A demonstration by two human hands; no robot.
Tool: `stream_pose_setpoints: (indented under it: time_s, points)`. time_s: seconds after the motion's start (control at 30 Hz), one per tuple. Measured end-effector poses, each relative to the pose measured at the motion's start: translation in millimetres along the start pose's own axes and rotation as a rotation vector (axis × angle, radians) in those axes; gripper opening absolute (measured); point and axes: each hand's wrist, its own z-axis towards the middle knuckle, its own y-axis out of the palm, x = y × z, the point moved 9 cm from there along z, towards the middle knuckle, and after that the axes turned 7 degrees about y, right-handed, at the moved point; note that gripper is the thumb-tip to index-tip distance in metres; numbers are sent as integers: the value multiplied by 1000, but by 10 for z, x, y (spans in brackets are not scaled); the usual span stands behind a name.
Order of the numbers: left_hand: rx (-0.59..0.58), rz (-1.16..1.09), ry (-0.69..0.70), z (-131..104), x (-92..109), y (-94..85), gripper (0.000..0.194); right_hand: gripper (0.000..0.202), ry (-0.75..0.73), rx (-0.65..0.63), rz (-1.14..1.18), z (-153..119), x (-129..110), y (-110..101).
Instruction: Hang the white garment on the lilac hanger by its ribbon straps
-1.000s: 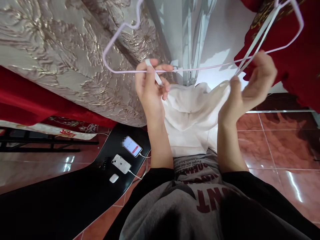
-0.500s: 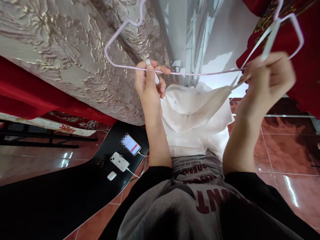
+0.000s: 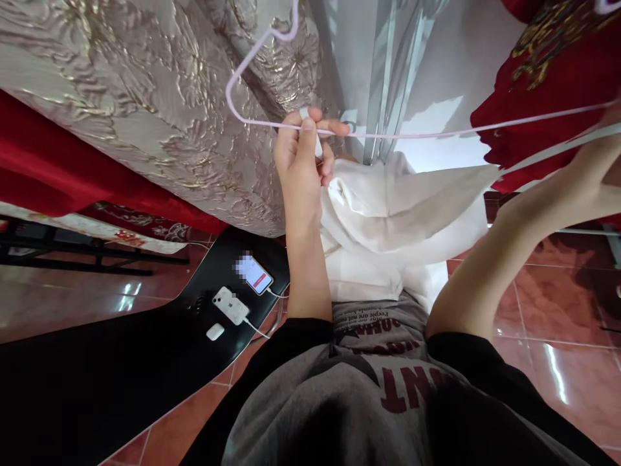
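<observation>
Pulled farther right than half a second ago, the person's right hand now runs partly past the view's edge, and one upper corner of the soft white thin-fabric garment has gone rightward with it. Whether its fingers close on the narrow white cloth strap leading there cannot be told. The left hand pinches the lower bar of the pale-pink thin hanger together with a white band. The garment hangs below the bar, against the person's front.

A firm left pinch should keep the band from sliding along the bar; the right side probably wants a gentle, even pull, with the strap flat, since the cloth looks delicate.

Gold-patterned cream brocade crowds the left hand, and red embroidered cloth hangs behind the right, so either could snag the hanger. Near the far right corner of the glossy black table lie a lit-screen phone, a white-backed phone and a small white rounded case.
</observation>
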Motion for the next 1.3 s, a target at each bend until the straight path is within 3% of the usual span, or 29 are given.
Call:
stream_pose_setpoints:
  time_s: [0.03,0.1,0.17,0.23,0.3,0.37,0.5,0.57,0.63,0.73,0.9,1.0,1.07,1.17,1.27,1.3]
  points:
    - [5,21,-22,-13,-10,13,22,22,-184,278,-84,-190,-273,-124]
    - [1,36,-52,-43,-19,53,24,25,-332,350,-113,-382,-521,42]
    - [-22,-8,-41,-67,8,104,22,23,-300,163,-98,-349,-494,366]
    - [-51,-58,-21,-77,43,124,16,20,-150,-37,-149,-291,-294,655]
    - [-50,-57,-13,-67,57,62,13,19,-2,-134,-233,-294,-77,788]
    - [21,-36,31,-33,95,-116,20,20,40,-105,-243,-320,5,750]
    - [263,-1,339,4,378,-666,34,19,59,-26,-220,-313,19,574]
    - [258,30,450,35,500,-816,32,18,80,-56,-237,-284,26,554]
    - [190,89,485,118,576,-848,27,20,102,-83,-254,-269,35,558]
    - [36,197,484,306,684,-690,27,22,114,-79,-247,-292,22,583]
    - [-356,510,501,560,913,-41,20,23,47,-98,-232,-375,-69,700]
    - [-498,566,451,623,951,133,27,25,32,-85,-257,-391,-93,695]
    - [-440,558,406,643,922,46,30,26,37,-92,-249,-396,-90,682]
    - [-165,442,360,555,758,-250,26,24,34,-116,-236,-411,-95,685]
    - [152,147,210,302,327,-475,19,19,40,-150,-242,-433,-105,727]
    - [186,24,166,215,175,-445,21,18,43,-175,-249,-443,-106,753]
